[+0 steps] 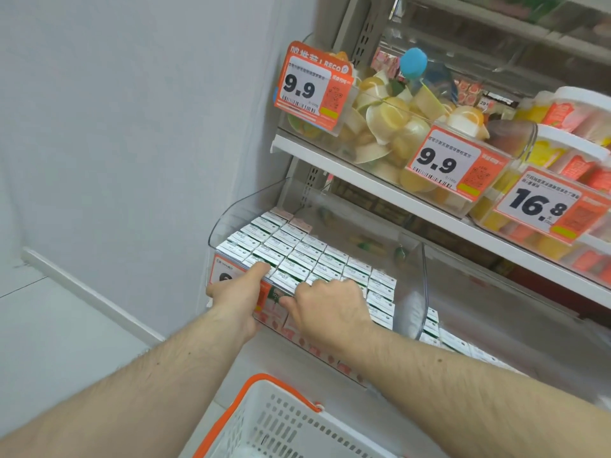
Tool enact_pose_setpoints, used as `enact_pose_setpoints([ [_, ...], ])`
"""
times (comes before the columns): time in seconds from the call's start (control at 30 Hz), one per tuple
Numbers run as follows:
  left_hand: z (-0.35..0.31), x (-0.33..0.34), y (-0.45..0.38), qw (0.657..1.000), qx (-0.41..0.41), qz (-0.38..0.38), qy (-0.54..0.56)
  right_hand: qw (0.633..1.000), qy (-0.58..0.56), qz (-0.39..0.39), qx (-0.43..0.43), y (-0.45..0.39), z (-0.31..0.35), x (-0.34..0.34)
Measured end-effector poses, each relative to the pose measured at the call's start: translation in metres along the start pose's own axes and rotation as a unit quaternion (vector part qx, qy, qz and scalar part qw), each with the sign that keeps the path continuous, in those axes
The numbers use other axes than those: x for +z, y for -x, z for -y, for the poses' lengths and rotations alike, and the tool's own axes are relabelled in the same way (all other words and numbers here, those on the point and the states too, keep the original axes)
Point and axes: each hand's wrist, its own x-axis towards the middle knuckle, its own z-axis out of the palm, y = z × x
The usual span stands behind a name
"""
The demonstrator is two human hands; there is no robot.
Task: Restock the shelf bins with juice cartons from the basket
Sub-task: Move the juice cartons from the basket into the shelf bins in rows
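Observation:
A clear plastic shelf bin (231,209) on the lower shelf holds several rows of white-and-green juice cartons (297,256) standing tightly packed. My left hand (238,292) grips the bin's front edge, its thumb lying on the front row of cartons. My right hand (330,309) rests curled on the front cartons near the bin's middle, fingers bent down between them; whether it holds one I cannot tell. The white basket (281,421) with an orange rim sits below my arms at the bottom; no carton shows in the part of its inside that is in view.
A second clear bin (496,299) to the right holds more cartons (446,338) low down. The shelf above carries bins of jelly cups (390,127) with orange price tags (310,84). A grey wall (132,127) stands on the left.

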Motion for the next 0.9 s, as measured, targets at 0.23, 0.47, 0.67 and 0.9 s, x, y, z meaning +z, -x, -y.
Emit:
enact_pose_setpoints([
  [0.23,-0.009,0.004,0.0,0.999,0.006,0.007,0.047,0.999,-0.019,0.029,-0.027,-0.005,-0.013,-0.005],
  [0.47,-0.014,0.002,0.005,0.993,0.061,0.104,0.021,1.0,0.011,0.018,-0.008,-0.026,-0.035,-0.022],
  [0.67,-0.021,-0.005,0.011,0.988,0.092,0.124,0.023,0.999,0.03,0.033,0.003,-0.04,-0.05,-0.018],
  [0.9,-0.011,0.003,-0.012,0.987,0.053,0.152,-0.008,0.998,0.038,0.052,-0.002,-0.047,-0.054,0.0],
])
